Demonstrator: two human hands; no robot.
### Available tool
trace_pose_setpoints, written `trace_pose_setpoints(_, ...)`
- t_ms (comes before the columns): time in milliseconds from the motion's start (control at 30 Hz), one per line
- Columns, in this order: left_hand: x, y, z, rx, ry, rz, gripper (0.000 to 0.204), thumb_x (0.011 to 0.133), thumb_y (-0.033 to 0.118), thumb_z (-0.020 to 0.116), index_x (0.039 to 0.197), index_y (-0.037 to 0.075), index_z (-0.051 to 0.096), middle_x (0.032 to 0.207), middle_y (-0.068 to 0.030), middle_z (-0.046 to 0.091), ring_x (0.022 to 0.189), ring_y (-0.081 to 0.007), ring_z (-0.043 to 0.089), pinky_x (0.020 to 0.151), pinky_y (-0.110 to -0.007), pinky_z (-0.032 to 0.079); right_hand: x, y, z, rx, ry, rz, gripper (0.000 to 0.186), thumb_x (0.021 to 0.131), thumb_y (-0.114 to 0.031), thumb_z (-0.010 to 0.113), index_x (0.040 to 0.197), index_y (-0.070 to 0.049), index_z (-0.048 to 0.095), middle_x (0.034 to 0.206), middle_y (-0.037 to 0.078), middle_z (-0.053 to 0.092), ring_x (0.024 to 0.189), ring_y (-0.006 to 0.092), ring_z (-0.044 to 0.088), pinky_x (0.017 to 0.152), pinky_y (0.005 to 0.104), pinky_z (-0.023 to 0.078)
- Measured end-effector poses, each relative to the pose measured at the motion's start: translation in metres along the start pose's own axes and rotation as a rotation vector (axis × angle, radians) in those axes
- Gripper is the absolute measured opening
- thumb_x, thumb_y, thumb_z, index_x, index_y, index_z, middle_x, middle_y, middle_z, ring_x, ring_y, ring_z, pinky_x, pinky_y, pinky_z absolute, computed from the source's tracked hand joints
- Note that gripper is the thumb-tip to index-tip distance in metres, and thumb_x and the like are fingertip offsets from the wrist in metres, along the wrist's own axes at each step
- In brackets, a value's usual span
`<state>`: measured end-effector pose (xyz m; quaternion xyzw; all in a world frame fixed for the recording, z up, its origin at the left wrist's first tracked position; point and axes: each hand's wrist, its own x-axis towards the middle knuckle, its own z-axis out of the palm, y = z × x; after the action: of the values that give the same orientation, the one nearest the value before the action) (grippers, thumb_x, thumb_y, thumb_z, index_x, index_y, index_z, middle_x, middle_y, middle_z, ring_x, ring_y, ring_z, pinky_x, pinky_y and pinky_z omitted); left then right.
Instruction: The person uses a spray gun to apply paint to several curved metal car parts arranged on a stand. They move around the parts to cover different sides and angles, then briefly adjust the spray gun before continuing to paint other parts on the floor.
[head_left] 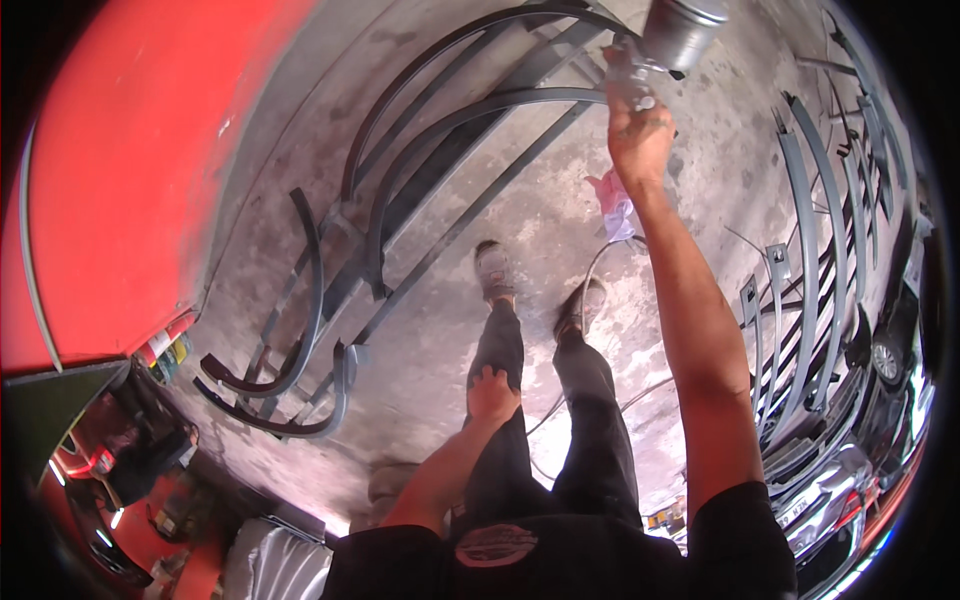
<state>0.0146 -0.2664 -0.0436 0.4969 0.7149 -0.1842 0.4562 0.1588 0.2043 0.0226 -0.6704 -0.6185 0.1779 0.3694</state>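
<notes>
Right hand [640, 130] had its fingers wrapped on the spray gun [672, 40], held out over the curved grey trim strips [470, 110] on the floor. Left hand [493, 392] rested flat on the thigh, fingers loose. Steady, even passes were probably the way.

Black short-sleeved shirt [520, 560], dark grey trousers [590, 420], grey worn shoes [493, 268]

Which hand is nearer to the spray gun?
Right. The right hand is raised in front of the person and grips the spray gun by its handle. The left hand rests low on the left thigh, far from the gun.
</notes>
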Motion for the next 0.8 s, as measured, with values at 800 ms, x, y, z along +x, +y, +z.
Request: trace_pose_setpoints(800, -0.008, 0.007, -0.001, -0.103, 0.032, -0.051, 0.033, 0.077, 0.022, 0.073, 0.104, 0.005, 0.070, 0.124, -0.0190, 0.056, 0.108, -0.0415, 0.062, 0.078, -0.049, 0.060, -0.141, -0.091, 0.056, 0.348, -0.980, -0.098, 0.034, 0.094, -0.027, 0.076, 0.112, 0.001, 0.072, 0.064, 0.014, 0.058, 0.056, 0.0248, 0.053, 0.061, 0.0380, 0.050)
